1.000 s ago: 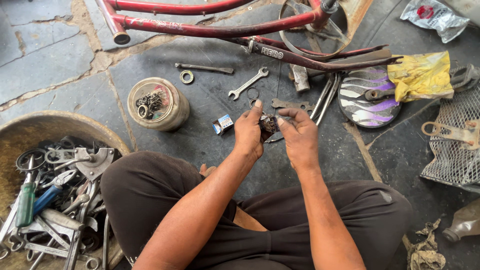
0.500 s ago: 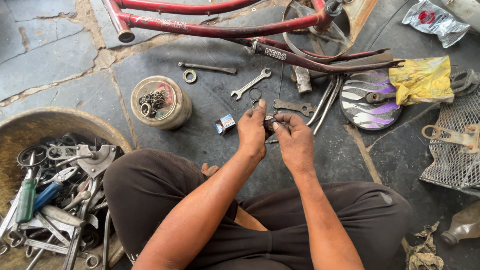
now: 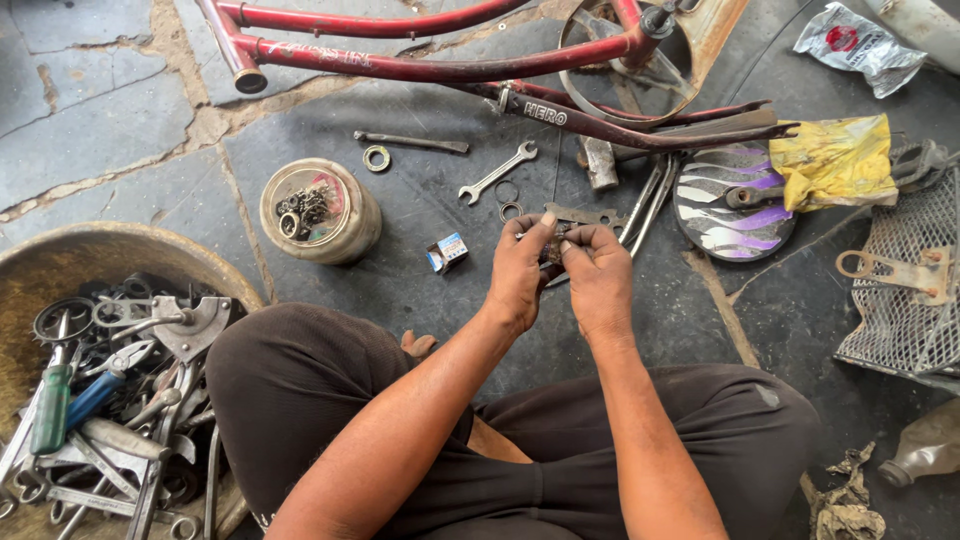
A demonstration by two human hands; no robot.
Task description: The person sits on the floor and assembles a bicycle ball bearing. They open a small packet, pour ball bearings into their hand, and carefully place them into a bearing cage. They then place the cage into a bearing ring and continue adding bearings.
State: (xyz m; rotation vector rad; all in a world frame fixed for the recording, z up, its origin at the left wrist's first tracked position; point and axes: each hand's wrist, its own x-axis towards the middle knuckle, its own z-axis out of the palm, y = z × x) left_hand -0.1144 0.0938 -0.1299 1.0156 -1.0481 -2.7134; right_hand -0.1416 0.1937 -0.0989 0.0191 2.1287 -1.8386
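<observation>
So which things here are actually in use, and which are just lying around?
In hand:
left hand
right hand
small dark metal part pinched between them

Lying about:
open-ended steel spanner
small blue-and-white box
round tin of bearings
red bicycle frame

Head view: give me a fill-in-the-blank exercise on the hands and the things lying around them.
1. Both hands, left hand and right hand, pinch one small dark ____ part.
2. The bicycle frame is painted ____.
3. The open-ended spanner lies ____ of the round tin.

Missing words: metal; red; right
</observation>
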